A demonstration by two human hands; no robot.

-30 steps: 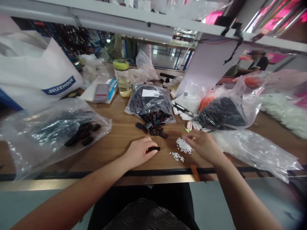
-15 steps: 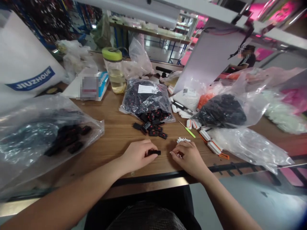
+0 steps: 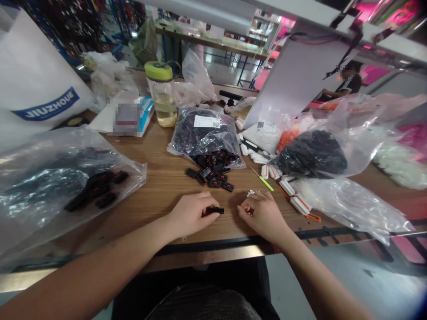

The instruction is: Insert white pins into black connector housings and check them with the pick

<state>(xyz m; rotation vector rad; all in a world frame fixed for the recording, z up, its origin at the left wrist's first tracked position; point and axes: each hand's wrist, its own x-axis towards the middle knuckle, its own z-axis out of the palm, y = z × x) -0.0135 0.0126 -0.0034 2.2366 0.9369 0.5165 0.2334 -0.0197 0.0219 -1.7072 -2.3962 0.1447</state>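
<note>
My left hand (image 3: 193, 214) is closed on a small black plastic piece (image 3: 217, 210), pinched between thumb and fingers just above the wooden table. To its right, my right hand (image 3: 263, 214) has its fingers curled in and the thumb near the index finger. Small white parts (image 3: 252, 193) lie in a pile beneath and behind that hand, mostly covered by it. What its fingertips hold is too small to name. Beyond my hands is a heap of black pieces with red marks (image 3: 216, 171), spilling from a clear plastic bag (image 3: 205, 133).
A screwdriver-like tool with a green handle (image 3: 266, 183) lies beyond my right hand. White-and-orange pieces (image 3: 299, 204) line the right side, near bags of parts (image 3: 312, 153). Another bag of black pieces (image 3: 76, 178) is at left. A green-lidded bottle (image 3: 162, 100) stands behind.
My right hand's fingers have drawn in more over the white parts. My left hand still holds the black piece in about the same place. The view has shifted slightly.
</note>
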